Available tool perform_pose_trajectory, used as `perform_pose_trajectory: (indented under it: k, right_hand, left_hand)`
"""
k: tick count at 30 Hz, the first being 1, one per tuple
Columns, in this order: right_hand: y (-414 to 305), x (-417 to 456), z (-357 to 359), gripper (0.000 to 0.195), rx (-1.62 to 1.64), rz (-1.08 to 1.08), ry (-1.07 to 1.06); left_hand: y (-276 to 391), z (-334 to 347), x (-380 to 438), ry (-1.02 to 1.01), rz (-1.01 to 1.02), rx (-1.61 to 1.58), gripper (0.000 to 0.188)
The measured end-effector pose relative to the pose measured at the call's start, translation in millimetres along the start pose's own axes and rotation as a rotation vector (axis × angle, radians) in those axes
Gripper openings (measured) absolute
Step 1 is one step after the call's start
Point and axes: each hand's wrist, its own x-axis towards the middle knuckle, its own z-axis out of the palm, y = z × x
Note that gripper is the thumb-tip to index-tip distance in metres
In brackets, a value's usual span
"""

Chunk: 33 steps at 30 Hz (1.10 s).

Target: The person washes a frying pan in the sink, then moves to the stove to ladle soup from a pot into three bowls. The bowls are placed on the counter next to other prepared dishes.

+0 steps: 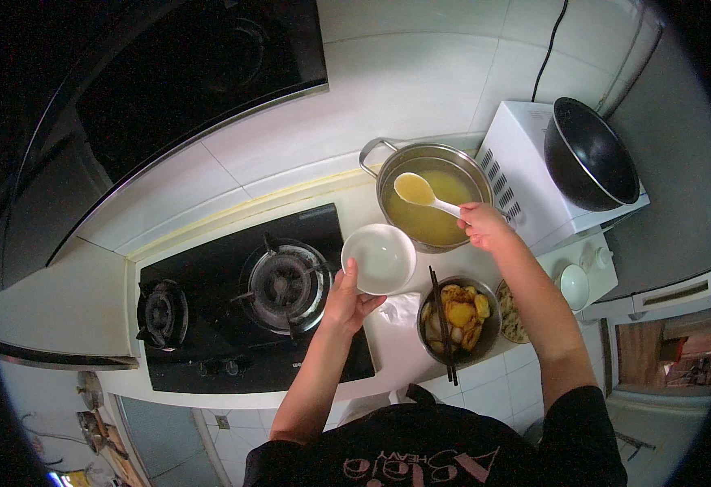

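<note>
A white bowl (381,258) rests in my left hand (349,304), thumb over its rim; its inside looks white, and I cannot tell whether it holds liquid. My right hand (484,225) grips the handle of a white ladle (415,189), whose scoop is over a two-handled steel pot (384,201). Yellowish liquid (416,224) fills part of that pot. Nearer my body stands a steel bowl (494,332) of browned food pieces (460,313), with dark chopsticks (442,322) lying across it.
A black gas hob (209,322) with two burners is on the left. On the right, a black wok (593,158) sits atop a white appliance (513,140) against the wall. Another food dish (510,316) is partly behind my right forearm, and a small white bowl (574,286) stands beyond it.
</note>
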Motion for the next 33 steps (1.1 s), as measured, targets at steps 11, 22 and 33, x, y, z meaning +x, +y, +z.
perform_pose_trajectory:
  k: [11, 22, 33]
  right_hand:
    - [1.7, -13.3, -8.6, 0.013, -0.029, -0.007, 0.033]
    - [2.5, -17.6, -14.4, 0.010, -0.031, -0.039, 0.036]
    - [23.4, 46.0, -25.1, 0.014, -1.076, -0.589, 0.406]
  left_hand:
    - [5.2, 7.4, -4.5, 0.122, 0.046, 0.119, 0.049]
    - [11.4, 4.8, 0.4, 0.132, 0.028, 0.084, 0.046]
    - [7.2, 0.7, -2.9, 0.096, 0.014, 0.047, 0.043]
